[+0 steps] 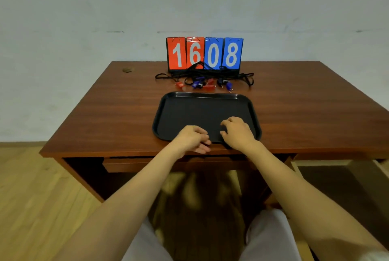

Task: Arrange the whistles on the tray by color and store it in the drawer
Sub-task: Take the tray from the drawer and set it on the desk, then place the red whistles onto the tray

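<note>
Whistles [202, 84], red and blue, are seen tangled with black lanyards [246, 77] well beyond both grips, all lying on the wooden surface [101, 113] past the far rim of the tray [202, 109]. The tray is laid flat on the surface, and its near rim is partly covered by both grips. The right grip [237, 132] is rested on the tray floor with fingers bent and nothing grasped, so it is released. The left grip [192, 138] is placed across the near rim, just left of the right grip, with fingers curled; whether the rim is pinched cannot be told. A scoreboard [205, 54] reading 1608 is stood behind the whistles. A drawer [341, 178] is seen pulled open below and right of the right grip.
</note>
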A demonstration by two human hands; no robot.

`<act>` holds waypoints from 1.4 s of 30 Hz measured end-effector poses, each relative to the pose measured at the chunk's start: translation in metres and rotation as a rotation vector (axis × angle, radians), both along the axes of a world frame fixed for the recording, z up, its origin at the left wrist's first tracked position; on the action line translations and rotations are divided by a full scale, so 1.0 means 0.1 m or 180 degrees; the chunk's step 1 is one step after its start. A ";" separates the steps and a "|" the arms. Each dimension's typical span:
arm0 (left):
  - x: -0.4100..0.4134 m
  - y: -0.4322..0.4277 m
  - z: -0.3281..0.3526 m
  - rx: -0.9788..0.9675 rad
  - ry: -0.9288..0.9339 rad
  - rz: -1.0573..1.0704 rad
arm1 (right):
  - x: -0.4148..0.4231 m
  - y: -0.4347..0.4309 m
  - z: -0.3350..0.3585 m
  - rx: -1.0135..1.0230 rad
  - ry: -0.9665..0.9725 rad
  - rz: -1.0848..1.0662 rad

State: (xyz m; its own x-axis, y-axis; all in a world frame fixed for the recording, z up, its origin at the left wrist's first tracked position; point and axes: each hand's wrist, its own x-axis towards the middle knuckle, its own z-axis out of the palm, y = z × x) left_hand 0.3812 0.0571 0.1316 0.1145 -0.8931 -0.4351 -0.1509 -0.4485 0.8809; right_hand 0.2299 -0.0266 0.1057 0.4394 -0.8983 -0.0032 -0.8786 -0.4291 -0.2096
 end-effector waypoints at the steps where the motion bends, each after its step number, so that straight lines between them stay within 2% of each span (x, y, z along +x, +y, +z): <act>1: 0.07 -0.06 -0.01 -0.0242 -0.0880 -0.0018 | -0.08 -0.02 -0.03 0.0081 0.0095 -0.0081; 3: 0.28 -0.14 -0.07 -0.0546 -0.2579 -0.0133 | -0.24 -0.04 -0.10 0.0254 0.0071 -0.0221; 4: 0.39 -0.15 -0.12 -0.0536 -0.3067 -0.0247 | -0.31 -0.04 -0.12 0.0319 -0.0015 -0.0247; 6: 0.55 -0.15 -0.26 -0.0290 -0.3457 -0.0505 | -0.36 -0.04 -0.16 0.0338 -0.0120 -0.0219; 10: 0.60 -0.10 -0.40 -0.0239 -0.3612 -0.0656 | -0.33 -0.07 -0.17 0.0303 -0.0090 -0.0233; 21: 0.59 -0.25 -0.29 -0.0043 -0.3523 -0.0670 | -0.29 -0.30 -0.02 0.0575 0.0163 -0.0141; 26: 0.63 -0.63 -0.25 -0.0344 -0.3441 -0.0656 | -0.02 -0.56 -0.01 0.0445 -0.0279 -0.0160; 28: 0.66 -0.77 -0.29 -0.0155 -0.3419 -0.0820 | 0.12 -0.68 0.00 0.0463 -0.0352 -0.0040; 30: 0.72 -0.89 -0.34 0.0054 -0.3352 -0.0914 | 0.26 -0.81 -0.01 0.0554 -0.0249 0.0062; 37: 0.92 -1.27 -0.32 -0.0012 -0.3402 -0.1082 | 0.61 -1.25 0.00 0.0499 0.0336 0.0054; 40: 0.98 -1.45 -0.31 -0.0093 -0.3350 -0.1036 | 0.72 -1.45 0.08 0.0383 -0.0031 0.0047; 42: 1.02 -1.57 -0.30 -0.0285 -0.3112 -0.0828 | 0.82 -1.58 0.12 0.0176 -0.0333 0.0120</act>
